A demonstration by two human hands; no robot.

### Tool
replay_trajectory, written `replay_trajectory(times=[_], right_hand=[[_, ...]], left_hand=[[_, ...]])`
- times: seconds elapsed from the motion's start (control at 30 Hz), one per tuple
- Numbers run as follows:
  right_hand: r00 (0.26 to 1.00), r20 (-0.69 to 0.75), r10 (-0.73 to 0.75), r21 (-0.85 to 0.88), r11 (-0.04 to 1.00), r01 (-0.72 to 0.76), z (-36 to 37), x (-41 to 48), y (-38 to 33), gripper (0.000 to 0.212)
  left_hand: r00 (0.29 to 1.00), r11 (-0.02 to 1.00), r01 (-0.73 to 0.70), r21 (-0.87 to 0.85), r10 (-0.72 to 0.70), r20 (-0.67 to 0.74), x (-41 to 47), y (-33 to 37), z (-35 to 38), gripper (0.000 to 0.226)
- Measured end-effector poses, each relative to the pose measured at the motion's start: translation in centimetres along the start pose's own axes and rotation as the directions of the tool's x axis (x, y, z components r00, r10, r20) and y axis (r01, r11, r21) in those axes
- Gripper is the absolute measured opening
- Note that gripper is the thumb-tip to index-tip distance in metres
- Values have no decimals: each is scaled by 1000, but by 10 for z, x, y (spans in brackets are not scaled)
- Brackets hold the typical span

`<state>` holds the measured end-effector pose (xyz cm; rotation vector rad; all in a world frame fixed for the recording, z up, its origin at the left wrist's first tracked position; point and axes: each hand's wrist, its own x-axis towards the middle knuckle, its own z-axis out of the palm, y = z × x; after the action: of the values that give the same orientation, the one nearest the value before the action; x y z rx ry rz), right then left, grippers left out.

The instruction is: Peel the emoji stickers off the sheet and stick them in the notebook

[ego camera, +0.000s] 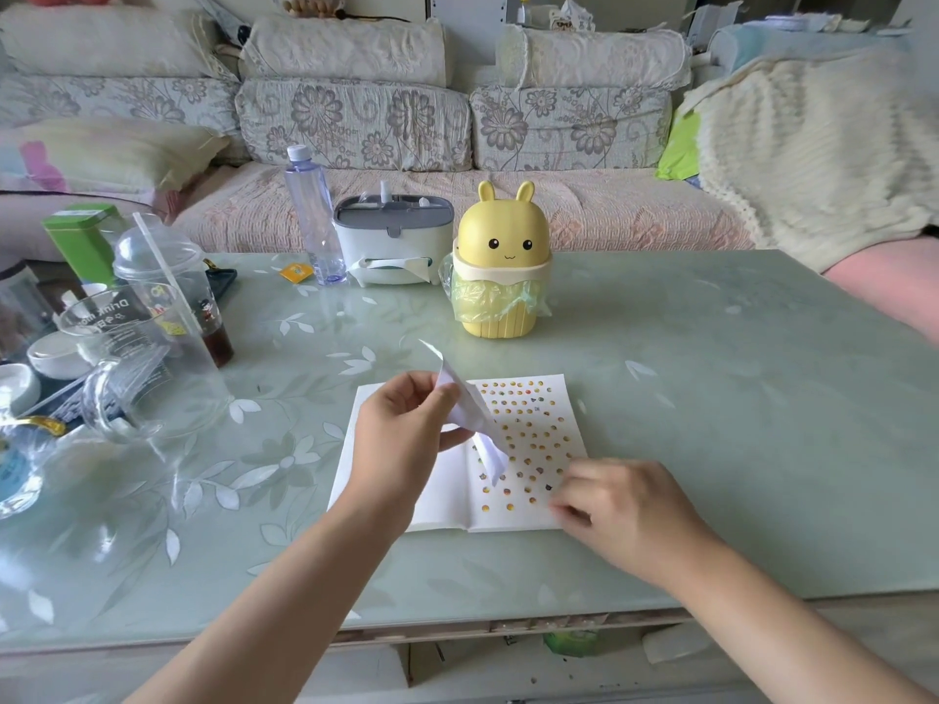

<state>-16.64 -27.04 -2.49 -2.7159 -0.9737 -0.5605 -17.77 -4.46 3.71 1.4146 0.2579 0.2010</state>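
Note:
An open white notebook (538,515) lies flat on the table in front of me. Its right page carries several small yellow emoji stickers (528,429) in rows. My left hand (406,434) is raised over the left page and pinches a bent, curling white sticker sheet (475,419) between thumb and fingers; the sheet hangs down over the book's middle. My right hand (620,510) rests at the lower right corner of the right page, fingertips curled and pressed together near the stickers. What those fingertips hold is too small to tell.
A yellow bunny-shaped mini bin (500,261) stands beyond the notebook. A water bottle (310,215) and a grey-white tissue box (391,236) stand at the back. Clear cups (152,348), a green tin (81,241) and dishes crowd the left side. The table edge (508,619) runs near me.

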Motion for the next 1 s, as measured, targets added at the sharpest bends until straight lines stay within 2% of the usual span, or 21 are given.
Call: replay_trajectory(times=[0.13, 0.2, 0.37, 0.43, 0.57, 0.67, 0.73, 0.8, 0.9, 1.0], right_hand=[[992, 75, -97, -60, 993, 101, -1, -5, 7, 18], [985, 140, -99, -51, 993, 107, -4, -10, 9, 21], [963, 262, 56, 128, 987, -92, -4, -16, 15, 22], [958, 276, 76, 153, 981, -122, -5, -14, 16, 21], [990, 137, -19, 101, 995, 5, -4, -11, 11, 9], [989, 120, -87, 43, 996, 82, 0, -10, 13, 25], [991, 133, -28, 82, 997, 17, -4, -6, 12, 24], [991, 90, 98, 208, 971, -114, -13, 3, 10, 25], [951, -147, 271, 463, 868, -176, -33, 25, -1, 18], [899, -290, 327, 525, 840, -136, -44, 46, -16, 16]], left_hand=[[999, 1000, 8, -3, -8, 37, -2, -3, 6, 12], [998, 1000, 21, -5, -21, 56, -3, -4, 9, 12], [995, 999, 43, 5, -44, 95, -4, -5, 11, 12], [994, 999, 45, 6, -45, 98, -4, -6, 12, 14], [993, 999, 43, 0, -43, 114, -5, -8, 12, 16], [989, 998, 64, -12, -62, 135, -5, -9, 10, 11], [983, 996, 85, -24, -80, 163, -3, -10, 8, 12], [976, 996, 86, -35, -77, 205, -2, -11, 8, 11], [972, 1000, 30, -7, -28, 234, -4, -13, 10, 10], [968, 1000, 19, -18, -14, 250, -6, -15, 10, 14]])
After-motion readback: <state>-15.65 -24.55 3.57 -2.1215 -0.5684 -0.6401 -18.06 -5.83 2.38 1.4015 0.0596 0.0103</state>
